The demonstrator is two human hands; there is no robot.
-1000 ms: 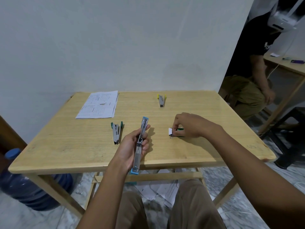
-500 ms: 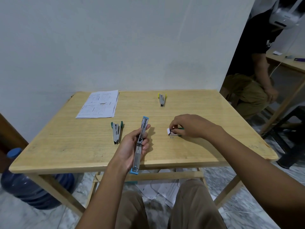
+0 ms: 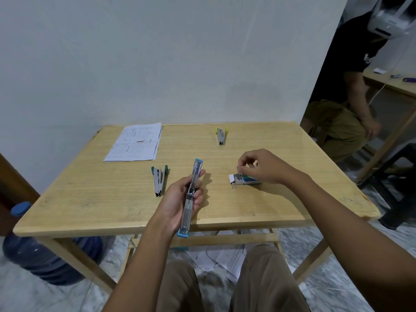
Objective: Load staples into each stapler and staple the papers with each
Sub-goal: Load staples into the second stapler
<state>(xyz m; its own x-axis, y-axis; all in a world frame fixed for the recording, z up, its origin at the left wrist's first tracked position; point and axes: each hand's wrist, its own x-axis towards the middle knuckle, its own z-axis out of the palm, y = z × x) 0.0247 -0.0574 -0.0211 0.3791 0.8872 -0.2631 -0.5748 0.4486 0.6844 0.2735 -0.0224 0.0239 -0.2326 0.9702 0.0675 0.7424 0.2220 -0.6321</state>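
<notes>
**Staple strip could slip before loading**

L hand (image 3: 180,199) was clamped round the opened blue stapler (image 3: 191,197), just left of the staple box (image 3: 246,179). R hand (image 3: 263,167) hovered right above the box, fingertips pinched together. Risk, prob.: a loose pinch drops or snaps a strip, or it misses the narrow channel. Whether a strip sat in the pinch couldn't be told, too small. Box contents were mostly hidden.

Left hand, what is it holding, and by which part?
The left hand grips the opened blue stapler around its middle, both ends sticking out.
</notes>
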